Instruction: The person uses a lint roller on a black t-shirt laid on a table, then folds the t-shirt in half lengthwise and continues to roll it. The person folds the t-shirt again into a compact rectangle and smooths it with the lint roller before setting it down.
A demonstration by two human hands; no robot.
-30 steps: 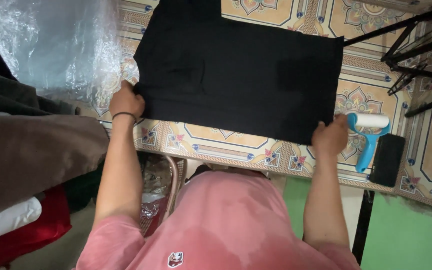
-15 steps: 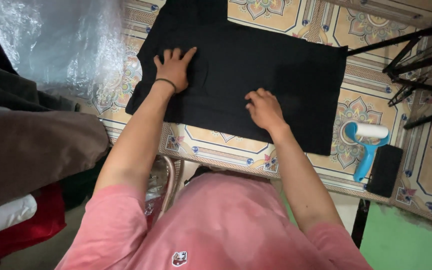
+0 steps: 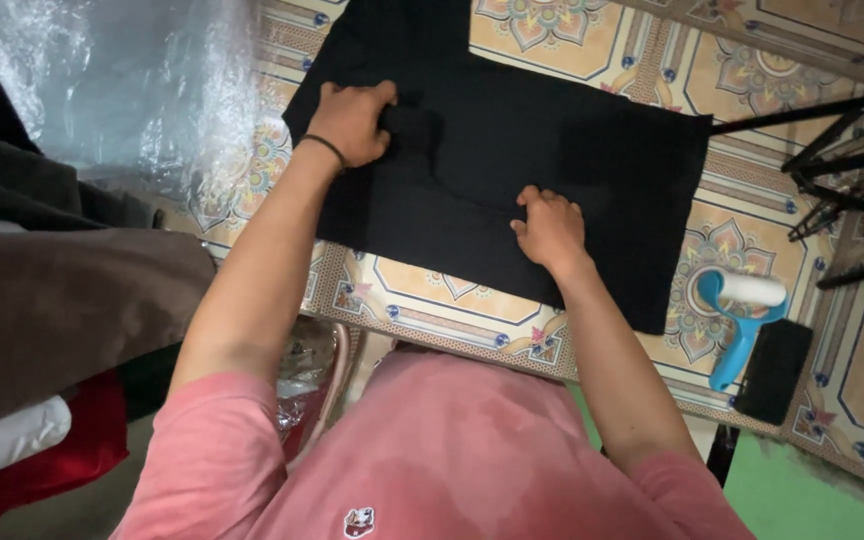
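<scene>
Both hands rest apart on the flat black garment (image 3: 572,170), left hand (image 3: 352,122) gripping a fold, right hand (image 3: 549,228) pressing.

There are 2 hands, left hand (image 3: 355,122) and right hand (image 3: 549,226), 1 black garment (image 3: 572,170), 1 blue lint roller (image 3: 742,310), 1 black wristband (image 3: 324,147) and 1 clear plastic sheet (image 3: 122,80).

My left hand (image 3: 354,122) covers part of the black garment (image 3: 552,170), whose top runs past the frame's upper edge; my fingertips hide in its fold.
</scene>
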